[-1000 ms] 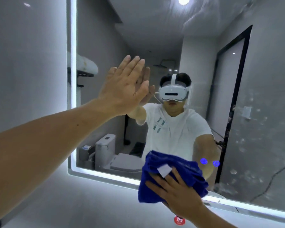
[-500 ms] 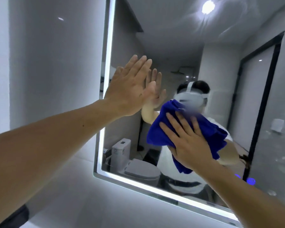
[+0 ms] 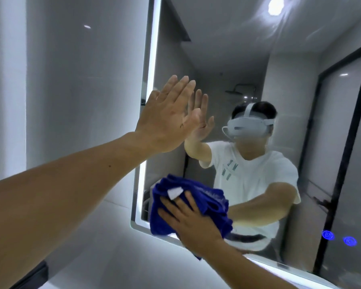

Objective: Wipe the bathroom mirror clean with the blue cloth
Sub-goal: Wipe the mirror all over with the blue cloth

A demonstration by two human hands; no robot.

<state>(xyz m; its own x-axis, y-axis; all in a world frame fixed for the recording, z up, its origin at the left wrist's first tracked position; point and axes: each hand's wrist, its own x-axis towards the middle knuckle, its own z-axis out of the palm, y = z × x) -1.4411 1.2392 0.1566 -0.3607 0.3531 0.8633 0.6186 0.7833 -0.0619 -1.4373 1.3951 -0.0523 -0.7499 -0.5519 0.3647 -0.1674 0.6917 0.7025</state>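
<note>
Blue cloth [image 3: 188, 207] is bunched up and pushed flat against the mirror [image 3: 248, 59] right at its lower left corner, just inside the lit edge strip [image 3: 152, 65]. The right hand [image 3: 193, 223] lies on top of it with fingers straight and spread, pressing it to the glass. The left hand [image 3: 165, 119] is higher up near the mirror's left edge, palm flat on the glass, fingers straight and close together. Two small glowing blue buttons [image 3: 339, 237] sit low on the mirror's right side.
</note>
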